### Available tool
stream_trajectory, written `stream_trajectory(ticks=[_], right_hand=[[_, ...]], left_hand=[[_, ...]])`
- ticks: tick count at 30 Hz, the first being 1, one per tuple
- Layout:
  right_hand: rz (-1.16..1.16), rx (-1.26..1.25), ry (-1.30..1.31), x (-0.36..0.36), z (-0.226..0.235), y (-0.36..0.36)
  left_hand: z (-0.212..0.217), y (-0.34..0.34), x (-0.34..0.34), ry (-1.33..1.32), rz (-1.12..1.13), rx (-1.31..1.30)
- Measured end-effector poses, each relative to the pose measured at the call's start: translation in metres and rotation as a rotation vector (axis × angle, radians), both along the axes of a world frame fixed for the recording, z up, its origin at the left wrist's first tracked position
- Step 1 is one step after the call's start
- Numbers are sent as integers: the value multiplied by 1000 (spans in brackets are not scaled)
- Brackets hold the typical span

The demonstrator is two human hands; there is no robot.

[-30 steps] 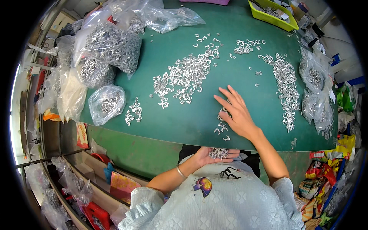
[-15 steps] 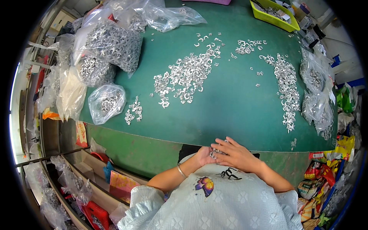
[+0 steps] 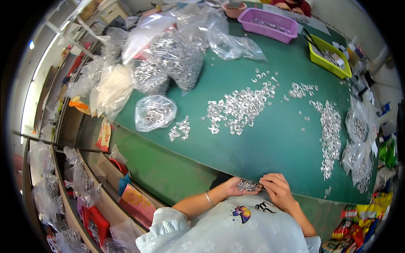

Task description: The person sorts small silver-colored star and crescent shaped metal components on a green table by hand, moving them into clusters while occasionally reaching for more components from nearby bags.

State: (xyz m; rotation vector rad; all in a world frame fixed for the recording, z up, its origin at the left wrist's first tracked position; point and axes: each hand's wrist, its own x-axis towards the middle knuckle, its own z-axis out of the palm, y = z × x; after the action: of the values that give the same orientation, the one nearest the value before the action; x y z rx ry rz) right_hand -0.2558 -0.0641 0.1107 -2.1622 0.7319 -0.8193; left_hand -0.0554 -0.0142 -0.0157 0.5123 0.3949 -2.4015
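Note:
My left hand (image 3: 232, 187) is cupped at the table's near edge around a handful of small silvery metal pieces (image 3: 247, 185). Just beside its fingertips, my right hand (image 3: 277, 189) has its fingers drawn together; what they pinch, if anything, is too small to make out. On the green table (image 3: 270, 147) ahead, a large loose pile of similar curved metal pieces (image 3: 242, 109) spreads across the middle. Another pile (image 3: 330, 135) runs in a long strip at the right. Smaller clusters lie at the left (image 3: 180, 130) and behind the strip (image 3: 301, 90).
Bulging clear bags of metal pieces (image 3: 175, 57) crowd the table's left, with a smaller open bag (image 3: 155, 114) nearer. More bags (image 3: 357, 143) line the right edge. A purple basket (image 3: 268, 26) and a yellow-green basket (image 3: 329, 63) stand far back, near another person's hands (image 3: 291, 7). Shelving (image 3: 88, 181) flanks my left.
My view has swung, shifting the table rightward and down and revealing the purple basket. My right hand has come off the left palm, uncovering the metal pieces, and its fingers have closed together.

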Motion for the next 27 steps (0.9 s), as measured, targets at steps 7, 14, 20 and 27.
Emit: stream_trajectory(ticks=[7,14,20,27], right_hand=[[71,106,-42,11,-7,0],[84,218,-89,21,-8,-7],[102,199,-47,27,-7,-18],[107,159,-12,25,-3,-23]], left_hand=[[7,36,66,-143,201,136],[94,54,112,42,672,279],[181,-46,185,18,1007,-133],[239,-194,336,-648,1593,-248]])
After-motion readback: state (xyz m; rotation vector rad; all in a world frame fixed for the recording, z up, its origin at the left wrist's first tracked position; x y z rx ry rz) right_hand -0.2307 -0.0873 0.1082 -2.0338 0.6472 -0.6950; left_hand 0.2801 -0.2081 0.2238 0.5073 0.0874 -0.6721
